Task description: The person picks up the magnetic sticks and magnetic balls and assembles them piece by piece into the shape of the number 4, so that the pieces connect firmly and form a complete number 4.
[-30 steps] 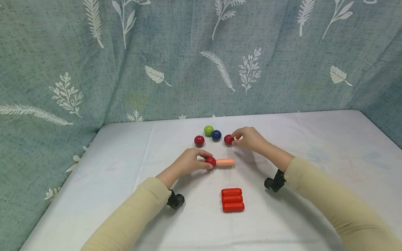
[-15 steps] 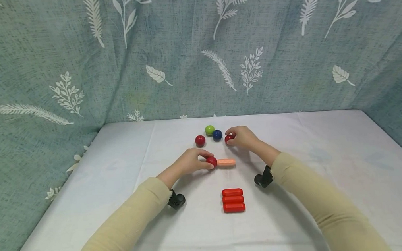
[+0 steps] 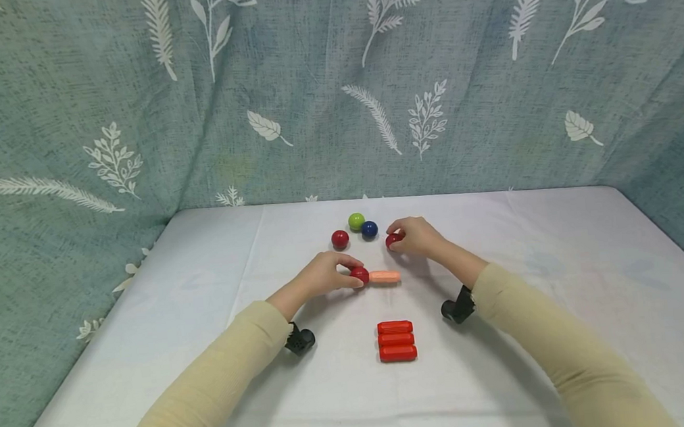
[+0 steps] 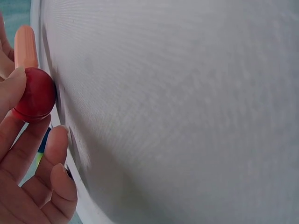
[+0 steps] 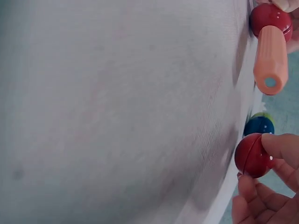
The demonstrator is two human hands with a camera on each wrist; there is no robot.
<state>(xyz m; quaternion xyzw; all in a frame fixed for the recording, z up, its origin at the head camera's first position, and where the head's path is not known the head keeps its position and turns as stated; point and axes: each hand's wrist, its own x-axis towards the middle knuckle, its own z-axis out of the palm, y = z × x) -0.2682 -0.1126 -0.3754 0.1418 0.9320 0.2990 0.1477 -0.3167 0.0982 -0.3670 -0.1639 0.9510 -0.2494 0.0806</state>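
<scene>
My left hand (image 3: 321, 274) pinches a glossy red ball (image 4: 36, 95) between thumb and fingers, low over the white cloth. A ribbed light-orange stick (image 3: 385, 276) with a hole in its free end joins that ball and points right. Farther back and to the right, my right hand (image 3: 420, 237) holds a second red ball (image 5: 253, 155) by thumb and fingertips; a seam line runs round it. Past this ball are a dark blue ball (image 3: 369, 230), a lime green ball (image 3: 356, 222) and another red ball (image 3: 340, 239), grouped to its left.
Nearer to me, three red sticks (image 3: 396, 339) lie side by side on the white-covered table (image 3: 310, 406). A green-grey curtain (image 3: 308, 108) with white leaf prints hangs behind the table and along its sides. Black wrist cameras sit on both forearms.
My right hand first moved left and closed its fingers on the red ball. It has since shifted slightly right and nearer with the ball. My left hand keeps its place.
</scene>
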